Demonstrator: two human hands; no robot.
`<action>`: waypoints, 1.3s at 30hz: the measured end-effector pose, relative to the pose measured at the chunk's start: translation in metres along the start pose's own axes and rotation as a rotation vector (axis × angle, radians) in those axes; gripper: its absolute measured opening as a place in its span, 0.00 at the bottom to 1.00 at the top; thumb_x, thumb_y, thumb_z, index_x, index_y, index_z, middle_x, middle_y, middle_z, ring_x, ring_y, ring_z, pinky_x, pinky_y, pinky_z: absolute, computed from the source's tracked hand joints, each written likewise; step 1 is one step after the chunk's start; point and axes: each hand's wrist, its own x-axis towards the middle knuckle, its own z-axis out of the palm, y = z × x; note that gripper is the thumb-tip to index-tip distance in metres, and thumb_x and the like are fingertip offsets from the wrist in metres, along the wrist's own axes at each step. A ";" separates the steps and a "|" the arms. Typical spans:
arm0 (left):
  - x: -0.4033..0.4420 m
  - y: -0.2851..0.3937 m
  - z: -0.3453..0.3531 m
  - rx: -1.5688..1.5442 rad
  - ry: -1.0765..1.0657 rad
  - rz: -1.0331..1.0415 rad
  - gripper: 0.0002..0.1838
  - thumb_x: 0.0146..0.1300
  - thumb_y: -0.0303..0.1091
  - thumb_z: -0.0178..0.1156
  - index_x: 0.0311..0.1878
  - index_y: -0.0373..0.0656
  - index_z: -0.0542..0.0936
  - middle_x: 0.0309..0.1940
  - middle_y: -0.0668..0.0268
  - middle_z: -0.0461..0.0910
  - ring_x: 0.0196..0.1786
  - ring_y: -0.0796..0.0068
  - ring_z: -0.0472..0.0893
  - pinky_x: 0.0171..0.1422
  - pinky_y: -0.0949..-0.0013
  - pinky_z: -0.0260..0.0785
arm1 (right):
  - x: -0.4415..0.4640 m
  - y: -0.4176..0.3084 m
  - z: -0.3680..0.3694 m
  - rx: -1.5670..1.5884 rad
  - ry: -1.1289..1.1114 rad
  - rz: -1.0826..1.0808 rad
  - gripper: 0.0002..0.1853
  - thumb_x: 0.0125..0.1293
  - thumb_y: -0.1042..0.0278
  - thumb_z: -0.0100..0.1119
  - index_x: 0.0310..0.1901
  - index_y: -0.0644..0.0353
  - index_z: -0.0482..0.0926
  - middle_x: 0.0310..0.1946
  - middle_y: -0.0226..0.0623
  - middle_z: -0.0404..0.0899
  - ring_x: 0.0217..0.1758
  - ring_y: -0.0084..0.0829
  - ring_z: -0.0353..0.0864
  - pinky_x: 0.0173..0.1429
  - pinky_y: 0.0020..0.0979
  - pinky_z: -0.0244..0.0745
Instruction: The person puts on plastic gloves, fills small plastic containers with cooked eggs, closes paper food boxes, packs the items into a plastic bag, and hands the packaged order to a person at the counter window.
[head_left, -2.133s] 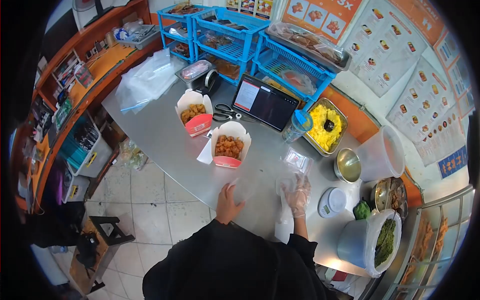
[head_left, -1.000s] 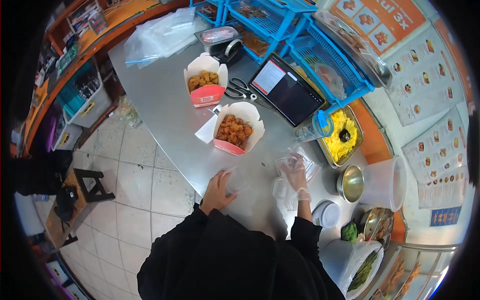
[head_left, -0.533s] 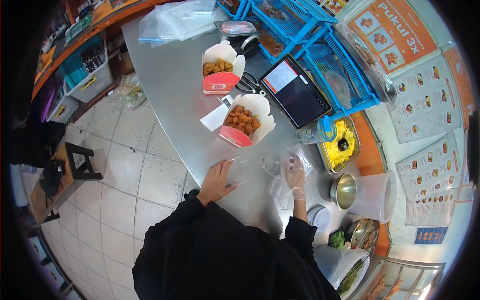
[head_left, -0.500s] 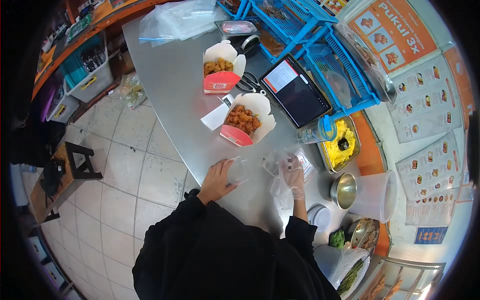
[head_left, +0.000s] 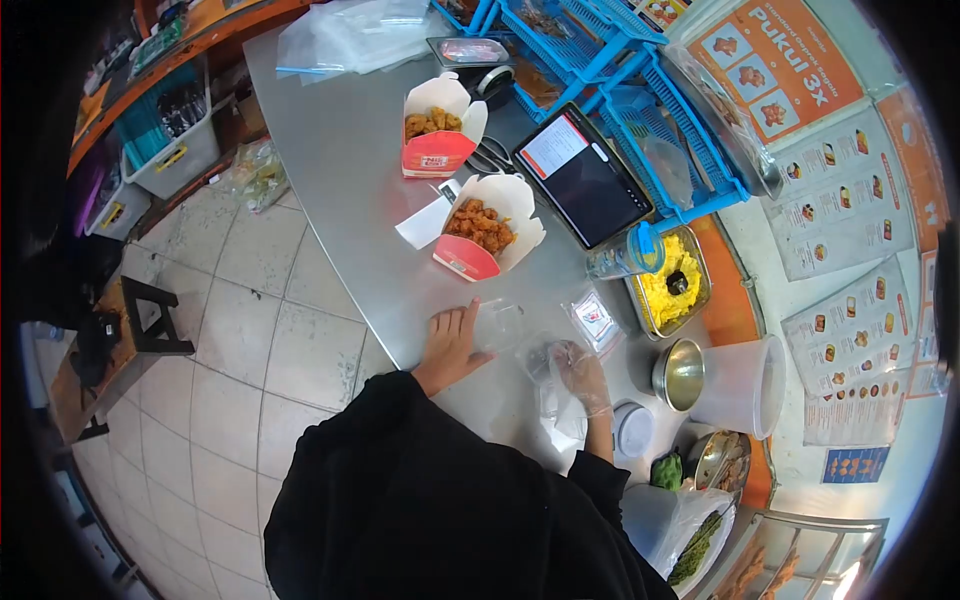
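My bare left hand (head_left: 451,343) has its fingers spread beside a clear plastic container (head_left: 499,327) on the steel table. My right hand (head_left: 580,374), in a clear plastic glove, has curled fingers at another clear container (head_left: 543,363); whether it grips it is hard to see. Ahead of my left hand are two red and white boxes of fried pieces, the nearer box (head_left: 467,258) and the farther box (head_left: 431,158). A printed packet (head_left: 595,321) lies beyond my right hand.
A tablet (head_left: 585,178) leans by blue racks (head_left: 690,160). To the right are a lidded cup (head_left: 625,252), a tray of yellow food (head_left: 670,288), a metal bowl (head_left: 679,375), a translucent tub (head_left: 742,385) and a scale (head_left: 632,430). Scissors (head_left: 489,157) lie behind the boxes.
My right hand has drawn back from the printed packet toward my body, and its fingers are more curled. My left hand's fingers have spread beside the clear container. The view has shifted slightly.
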 end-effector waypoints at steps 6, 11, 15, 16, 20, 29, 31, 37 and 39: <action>0.010 0.010 0.011 0.079 -0.010 0.076 0.49 0.46 0.62 0.56 0.61 0.30 0.57 0.41 0.57 0.67 0.43 0.62 0.66 0.50 0.62 0.57 | 0.011 0.003 -0.068 -0.119 0.040 0.127 0.18 0.60 0.52 0.49 0.40 0.58 0.77 0.27 0.53 0.76 0.33 0.51 0.77 0.36 0.44 0.71; 0.012 0.008 0.010 0.008 -0.027 0.057 0.48 0.47 0.61 0.56 0.61 0.31 0.57 0.41 0.56 0.67 0.43 0.61 0.66 0.50 0.61 0.57 | 0.056 0.078 -0.126 -0.391 0.203 0.272 0.12 0.59 0.58 0.47 0.36 0.55 0.78 0.27 0.50 0.77 0.33 0.48 0.77 0.36 0.42 0.72; 0.016 0.011 0.008 0.028 -0.061 0.046 0.47 0.46 0.60 0.58 0.60 0.32 0.58 0.41 0.56 0.67 0.44 0.58 0.67 0.51 0.59 0.57 | 0.109 0.132 -0.152 -0.616 0.203 0.153 0.11 0.57 0.66 0.44 0.34 0.57 0.78 0.27 0.47 0.78 0.33 0.45 0.78 0.37 0.41 0.73; 0.017 0.011 0.009 0.058 -0.079 0.041 0.46 0.46 0.59 0.58 0.60 0.33 0.58 0.42 0.55 0.67 0.44 0.58 0.67 0.51 0.59 0.57 | 0.123 0.158 -0.150 -0.661 0.183 0.125 0.12 0.56 0.67 0.43 0.34 0.58 0.78 0.27 0.46 0.78 0.33 0.44 0.78 0.38 0.41 0.73; 0.018 0.012 0.015 0.055 -0.102 0.007 0.48 0.43 0.59 0.61 0.60 0.34 0.59 0.41 0.54 0.67 0.43 0.57 0.67 0.51 0.56 0.57 | 0.160 0.222 -0.141 -0.788 0.061 0.159 0.11 0.55 0.67 0.44 0.32 0.57 0.79 0.28 0.44 0.79 0.33 0.40 0.80 0.37 0.38 0.74; 0.020 0.014 0.014 0.007 -0.258 -0.075 0.49 0.43 0.58 0.62 0.61 0.32 0.55 0.48 0.52 0.64 0.50 0.54 0.63 0.57 0.54 0.52 | 0.151 0.237 -0.138 -0.555 0.100 0.476 0.13 0.59 0.66 0.43 0.41 0.61 0.74 0.35 0.46 0.78 0.38 0.38 0.79 0.39 0.36 0.74; 0.020 0.014 0.016 0.015 -0.265 -0.078 0.49 0.43 0.58 0.62 0.60 0.32 0.55 0.49 0.52 0.64 0.51 0.54 0.63 0.57 0.54 0.52 | 0.134 0.203 -0.151 -0.261 0.366 0.478 0.14 0.59 0.65 0.43 0.44 0.62 0.72 0.36 0.46 0.77 0.41 0.38 0.78 0.41 0.37 0.74; 0.021 0.016 0.014 0.031 -0.264 -0.083 0.48 0.44 0.58 0.62 0.60 0.32 0.56 0.50 0.53 0.64 0.51 0.55 0.63 0.57 0.55 0.51 | 0.131 0.210 -0.176 -0.977 -0.174 0.406 0.16 0.61 0.67 0.41 0.49 0.61 0.70 0.41 0.44 0.76 0.47 0.35 0.76 0.48 0.34 0.70; 0.022 0.016 0.013 0.003 -0.255 -0.080 0.48 0.44 0.58 0.61 0.60 0.32 0.56 0.50 0.53 0.64 0.51 0.55 0.63 0.57 0.55 0.52 | 0.135 0.189 -0.193 -1.021 -0.472 0.385 0.18 0.60 0.68 0.43 0.52 0.62 0.68 0.42 0.41 0.76 0.47 0.33 0.75 0.50 0.29 0.70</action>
